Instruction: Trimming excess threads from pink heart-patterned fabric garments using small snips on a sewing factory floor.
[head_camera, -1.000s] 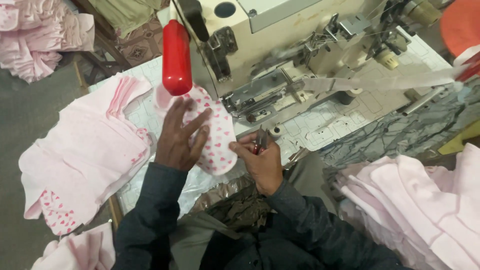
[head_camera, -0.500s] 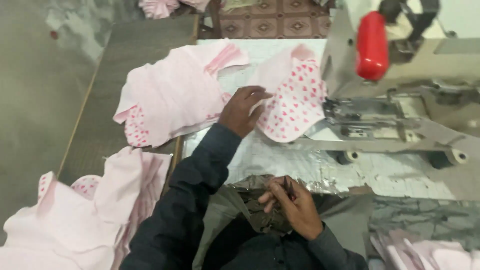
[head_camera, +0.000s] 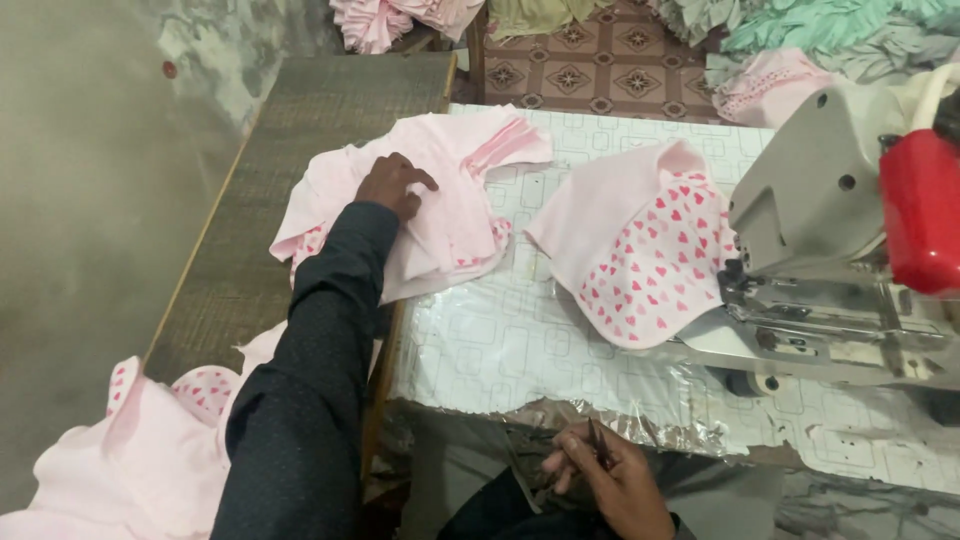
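My left hand (head_camera: 396, 185) rests with bent fingers on a pile of pale pink fabric pieces (head_camera: 440, 205) at the left end of the sewing table (head_camera: 500, 350). My right hand (head_camera: 605, 480) is low by the table's front edge, closed around a small pair of thread snips (head_camera: 597, 440). A pink garment piece with a red heart print (head_camera: 645, 250) lies on the table with one end under the sewing machine (head_camera: 840, 250). Neither hand touches it.
A red cylinder (head_camera: 920, 210) sits on the machine's right side. More pink pieces (head_camera: 130, 450) lie at lower left on a wooden bench (head_camera: 300, 150). Heaps of pink and green fabric (head_camera: 800, 30) lie on the floor beyond the table.
My left hand has left the heart-print piece and moved left onto the pink pile. The view has swung left. My right hand has dropped to the table's front edge with the snips.
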